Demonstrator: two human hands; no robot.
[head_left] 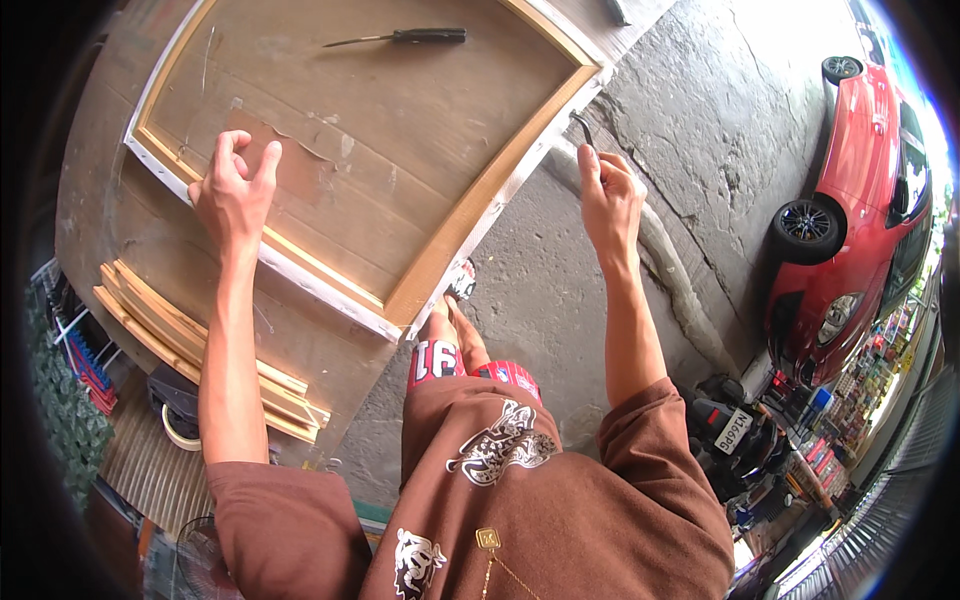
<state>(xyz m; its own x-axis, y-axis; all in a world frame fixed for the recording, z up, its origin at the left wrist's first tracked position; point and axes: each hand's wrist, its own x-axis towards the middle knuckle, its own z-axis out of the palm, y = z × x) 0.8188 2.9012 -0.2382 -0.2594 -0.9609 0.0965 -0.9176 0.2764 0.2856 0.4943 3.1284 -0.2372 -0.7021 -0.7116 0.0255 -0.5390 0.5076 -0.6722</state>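
Note:
A wooden stretcher frame (440,258) with white cloth wrapped over its outer edges lies on the brown table, face down or up I cannot tell. My right hand (612,200) is closed around a thin dark tool with a bent tip (583,127), raised by the frame's right corner. Most of that tool is hidden in the fist. Over the frame's left side hovers my left hand (236,190), thumb and curled fingers apart, with nothing visible between them. A screwdriver-like tool with a black handle (430,36) rests inside the frame, toward its far side.
Several loose wooden strips (170,325) are stacked on the table (100,210) at left. A tape roll (180,428) sits below them. Rough concrete floor (690,110) extends to the right, with a red car (850,200) and a motorcycle (725,430) beyond. Another dark object (618,12) lies at the table's far edge.

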